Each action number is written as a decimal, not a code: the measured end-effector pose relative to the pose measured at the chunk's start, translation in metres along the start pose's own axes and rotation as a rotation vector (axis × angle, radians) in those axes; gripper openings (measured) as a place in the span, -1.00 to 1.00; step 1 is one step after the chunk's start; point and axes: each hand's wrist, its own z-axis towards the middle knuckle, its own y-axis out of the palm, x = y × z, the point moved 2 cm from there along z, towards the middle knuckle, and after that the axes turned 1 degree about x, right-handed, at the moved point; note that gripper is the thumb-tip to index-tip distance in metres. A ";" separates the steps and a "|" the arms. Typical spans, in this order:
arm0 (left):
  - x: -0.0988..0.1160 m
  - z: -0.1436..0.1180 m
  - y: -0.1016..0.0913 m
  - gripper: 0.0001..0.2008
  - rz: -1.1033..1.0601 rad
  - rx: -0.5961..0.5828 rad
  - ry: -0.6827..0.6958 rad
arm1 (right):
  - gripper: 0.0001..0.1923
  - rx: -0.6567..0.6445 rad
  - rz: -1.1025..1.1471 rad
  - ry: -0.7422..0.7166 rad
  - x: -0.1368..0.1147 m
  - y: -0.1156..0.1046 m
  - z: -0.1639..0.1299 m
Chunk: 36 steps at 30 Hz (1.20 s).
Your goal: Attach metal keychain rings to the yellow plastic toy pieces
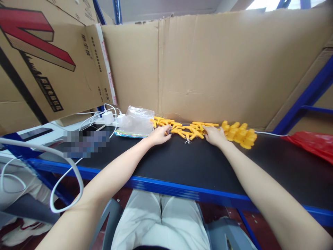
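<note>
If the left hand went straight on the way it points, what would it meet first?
Most likely the yellow forked pieces just ahead of the left hand; depth is unclear, so it may already touch one.

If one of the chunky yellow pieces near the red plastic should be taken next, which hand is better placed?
Probably the right hand: it is close beside the chunky yellow pieces. The left hand is farther away, with yellow branched pieces lying between it and the right hand.
</note>
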 end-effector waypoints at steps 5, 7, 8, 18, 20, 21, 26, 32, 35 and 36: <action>0.000 0.000 0.000 -0.59 0.001 0.001 0.006 | -0.44 -0.021 0.062 0.018 -0.001 0.000 -0.001; 0.000 0.000 0.000 -0.59 -0.002 -0.002 0.006 | -0.45 0.015 0.082 -0.019 -0.004 -0.003 -0.002; 0.000 0.000 0.000 -0.59 -0.003 -0.004 0.005 | -0.46 0.039 0.093 -0.042 -0.005 -0.005 -0.002; 0.002 -0.001 -0.001 -0.62 -0.006 -0.005 0.009 | -0.71 0.057 0.065 -0.117 -0.038 -0.038 -0.003; 0.003 -0.001 -0.002 -0.62 -0.005 -0.005 0.010 | -0.71 -0.013 0.110 -0.104 -0.042 -0.038 -0.004; 0.003 -0.001 -0.002 -0.62 -0.005 -0.004 0.010 | -0.71 -0.040 0.142 -0.104 -0.043 -0.037 -0.004; 0.002 -0.001 -0.001 -0.64 -0.009 -0.004 0.003 | -0.62 -0.081 0.324 -0.217 -0.054 -0.035 -0.009; 0.001 0.000 0.000 -0.66 -0.002 -0.001 0.020 | -0.58 -0.092 0.463 -0.312 -0.066 -0.038 -0.013; 0.001 0.001 0.001 -0.70 0.005 -0.002 0.015 | -0.56 -0.095 0.510 -0.294 -0.068 -0.040 -0.013; 0.001 0.001 0.001 -0.72 0.012 -0.001 0.013 | -0.56 -0.098 0.535 -0.288 -0.069 -0.040 -0.013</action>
